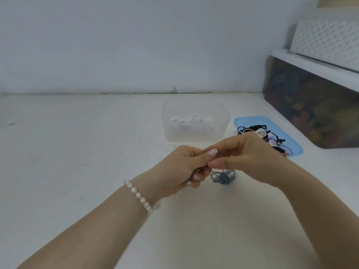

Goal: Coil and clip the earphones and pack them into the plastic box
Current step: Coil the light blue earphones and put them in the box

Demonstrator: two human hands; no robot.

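Left hand: we see the left hand (187, 167), pearl bracelet (138, 196) at the wrist, fingers curled round a grey-blue earphone cable (223, 176).
Right hand: the right hand (250, 158) meets it, thumb and fingertips pinching the same cable above its loops.
Cable: the coiled loops hang just below both hands, over the white table (77, 162).
Plastic box (194, 121): clear, open, beyond the hands, white earphones inside.
Blue lid (291, 140): right of the box, heaped with tangled cables.
Room: we face a pale wall (136, 45); a dark storage bin (314, 105) stands at right.
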